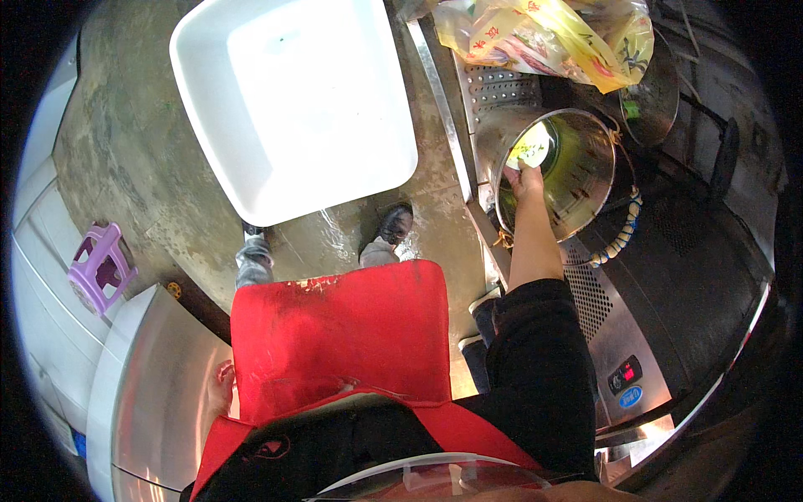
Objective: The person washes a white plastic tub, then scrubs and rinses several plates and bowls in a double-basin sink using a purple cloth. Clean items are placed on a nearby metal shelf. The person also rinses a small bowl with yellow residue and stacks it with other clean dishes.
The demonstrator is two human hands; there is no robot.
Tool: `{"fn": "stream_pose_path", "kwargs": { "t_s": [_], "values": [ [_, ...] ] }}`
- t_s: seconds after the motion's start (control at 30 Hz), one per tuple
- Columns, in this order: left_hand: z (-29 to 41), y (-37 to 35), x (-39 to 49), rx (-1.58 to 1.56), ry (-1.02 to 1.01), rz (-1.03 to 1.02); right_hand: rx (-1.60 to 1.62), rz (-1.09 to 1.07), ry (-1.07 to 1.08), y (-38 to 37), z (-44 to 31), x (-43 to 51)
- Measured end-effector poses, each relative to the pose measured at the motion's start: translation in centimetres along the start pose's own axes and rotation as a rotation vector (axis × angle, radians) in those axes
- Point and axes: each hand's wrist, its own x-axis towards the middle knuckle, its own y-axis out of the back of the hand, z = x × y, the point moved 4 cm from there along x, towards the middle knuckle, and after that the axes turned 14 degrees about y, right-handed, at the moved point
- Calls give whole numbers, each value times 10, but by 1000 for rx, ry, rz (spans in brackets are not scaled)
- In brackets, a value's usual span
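My right hand [526, 179] reaches over the rim of a deep metal bucket [580, 204] and holds a pale, rounded thing with green bits [530, 147], perhaps a bowl or scoop; its exact kind is unclear. Yellow-green liquid seems to lie in the bucket. A wire handle wrapped in cord [618, 232] hangs at the bucket's right side. At my left side, my left hand [224, 376] is low beside the red apron [339, 332], partly hidden by it, with nothing visible in its fingers.
A large white plastic tub [313, 113] stands ahead on the wet floor. A yellow printed plastic bag [552, 37] lies beyond the bucket. A purple plastic stool [103, 267] is at left, near a stainless steel cabinet [169, 376]. A perforated metal panel [586, 298] with a lit display runs along the right.
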Motion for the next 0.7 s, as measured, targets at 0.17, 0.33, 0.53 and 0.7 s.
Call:
{"fn": "stream_pose_path", "kwargs": {
  "t_s": [0.17,0.33,0.53,0.7],
  "values": [
    [16,-2,-8,45,-61,-34,257,-102,7,-2,-7,-8],
    [25,15,2,45,-97,82,430,-72,39,0,-17,-30],
    [115,9,-7,-93,-468,143,538,-5,71,20,-41,-76],
    [260,-98,-75,-25,-829,-116,661,11,125,48,-75,-126]
  ]
}}
